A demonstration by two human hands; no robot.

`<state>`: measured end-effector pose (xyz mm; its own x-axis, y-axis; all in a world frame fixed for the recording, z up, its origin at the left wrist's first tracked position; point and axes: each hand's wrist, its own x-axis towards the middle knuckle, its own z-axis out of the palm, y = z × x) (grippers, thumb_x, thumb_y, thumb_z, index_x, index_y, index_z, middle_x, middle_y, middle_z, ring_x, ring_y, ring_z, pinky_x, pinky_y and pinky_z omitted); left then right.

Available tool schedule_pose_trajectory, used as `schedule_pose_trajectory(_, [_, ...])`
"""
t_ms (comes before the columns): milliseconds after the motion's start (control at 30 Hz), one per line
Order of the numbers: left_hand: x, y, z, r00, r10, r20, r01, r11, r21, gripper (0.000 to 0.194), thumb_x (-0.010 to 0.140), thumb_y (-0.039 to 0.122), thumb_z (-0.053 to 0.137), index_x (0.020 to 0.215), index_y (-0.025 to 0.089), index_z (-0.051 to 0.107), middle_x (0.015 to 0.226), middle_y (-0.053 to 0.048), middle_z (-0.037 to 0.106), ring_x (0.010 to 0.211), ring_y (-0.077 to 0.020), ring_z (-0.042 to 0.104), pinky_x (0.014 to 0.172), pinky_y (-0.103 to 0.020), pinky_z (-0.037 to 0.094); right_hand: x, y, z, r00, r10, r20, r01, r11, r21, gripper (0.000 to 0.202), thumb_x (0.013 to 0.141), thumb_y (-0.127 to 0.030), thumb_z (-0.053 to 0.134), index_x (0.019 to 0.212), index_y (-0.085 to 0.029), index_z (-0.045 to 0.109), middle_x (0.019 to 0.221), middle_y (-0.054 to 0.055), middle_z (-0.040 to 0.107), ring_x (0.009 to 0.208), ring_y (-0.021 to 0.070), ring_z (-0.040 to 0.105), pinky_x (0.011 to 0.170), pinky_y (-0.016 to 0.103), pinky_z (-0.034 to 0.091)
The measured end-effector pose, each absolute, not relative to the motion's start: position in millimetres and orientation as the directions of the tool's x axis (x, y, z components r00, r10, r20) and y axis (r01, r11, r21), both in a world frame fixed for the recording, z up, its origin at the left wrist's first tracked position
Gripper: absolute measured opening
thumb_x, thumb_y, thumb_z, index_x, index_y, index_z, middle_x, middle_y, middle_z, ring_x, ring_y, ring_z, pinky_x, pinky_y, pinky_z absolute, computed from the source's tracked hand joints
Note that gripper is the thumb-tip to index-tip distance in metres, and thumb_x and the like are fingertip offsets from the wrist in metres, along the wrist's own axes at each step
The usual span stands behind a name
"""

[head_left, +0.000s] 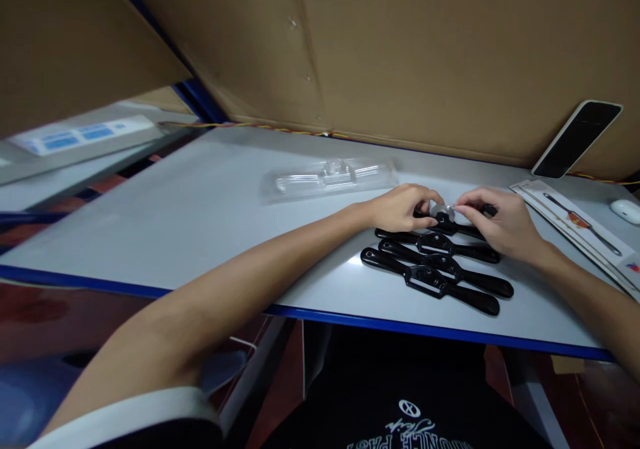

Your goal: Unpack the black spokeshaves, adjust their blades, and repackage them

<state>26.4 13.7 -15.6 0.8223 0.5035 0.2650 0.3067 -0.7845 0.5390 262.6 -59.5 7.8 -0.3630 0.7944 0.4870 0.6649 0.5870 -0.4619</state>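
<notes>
Several black spokeshaves lie side by side on the table, the nearest spokeshave [427,281] close to its front edge. At the far end of the row, my left hand [403,208] curls its thumb and fingers around the middle of the farthest spokeshave [445,222]. A silvery metal plate [440,212] shows on that tool's body between both hands. My right hand [500,219] pinches a tiny shiny piece at the plate's right edge; it may be a screw, but is too small to tell. My right hand partly covers that spokeshave's right handle.
Behind my left hand lies a clear plastic blister package [333,177]. A phone [577,139] leans against the cardboard wall [425,56]. To the right are printed cards [580,222] picturing a spokeshave, and a white earbud case [625,210]. The table's blue edge [350,319] runs in front.
</notes>
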Motion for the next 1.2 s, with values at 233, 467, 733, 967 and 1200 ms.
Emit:
schedule_pose_trajectory(233, [26.2,12.7,-13.8,0.824,0.509,0.247,0.317,-0.777,0.543,0.047,0.086,0.042,0.06,0.121,0.012,0.071,0.082,-0.004,0.063,0.074,-0.0186,0.058,0.075,-0.033,0.046,262.6,-59.8,7.9,-0.271,0.835,0.479,0.655,0.524,-0.544,0.012,0.092,-0.033,0.07,0.087,-0.024,0.076,0.082,0.003,0.079,0.07,0.0193,0.07,0.069,0.035,0.055])
schedule_pose_trajectory(467, [26.3,13.0,-14.0,0.826,0.505,0.251,0.314,-0.781,0.54,0.046,0.087,0.043,0.059,0.12,0.013,0.07,0.083,-0.004,0.064,0.076,-0.019,0.059,0.076,-0.033,0.047,260.0,-60.8,8.6,-0.296,0.852,0.431,0.65,0.51,-0.563,0.014,0.093,-0.033,0.068,0.086,-0.024,0.075,0.082,0.003,0.079,0.069,0.0192,0.07,0.07,0.036,0.055])
schedule_pose_trajectory(733, [26.4,13.3,-14.9,0.832,0.491,0.258,0.299,-0.789,0.538,0.046,0.089,0.044,0.057,0.119,0.012,0.069,0.083,-0.004,0.063,0.075,-0.0189,0.058,0.075,-0.034,0.046,261.6,-61.1,9.5,-0.336,0.852,0.402,0.65,0.518,-0.556,0.011,0.093,-0.032,0.067,0.086,-0.026,0.073,0.08,0.002,0.078,0.068,0.0199,0.069,0.068,0.037,0.057])
schedule_pose_trajectory(967, [26.1,14.8,-15.9,0.835,0.476,0.276,0.284,-0.803,0.524,0.042,0.092,0.043,0.056,0.119,0.013,0.069,0.082,-0.004,0.064,0.075,-0.0191,0.059,0.077,-0.034,0.047,261.0,-61.0,8.8,-0.343,0.849,0.402,0.652,0.523,-0.55,0.014,0.093,-0.034,0.067,0.086,-0.024,0.074,0.08,0.003,0.078,0.067,0.0187,0.068,0.067,0.035,0.056])
schedule_pose_trajectory(1200, [25.7,15.0,-16.5,0.835,0.467,0.29,0.275,-0.812,0.515,0.04,0.092,0.041,0.056,0.117,0.013,0.069,0.081,-0.003,0.063,0.074,-0.0189,0.059,0.075,-0.034,0.046,260.3,-61.4,7.3,-0.342,0.852,0.397,0.659,0.518,-0.546,0.014,0.092,-0.033,0.068,0.085,-0.023,0.076,0.08,0.003,0.078,0.067,0.018,0.068,0.068,0.033,0.054])
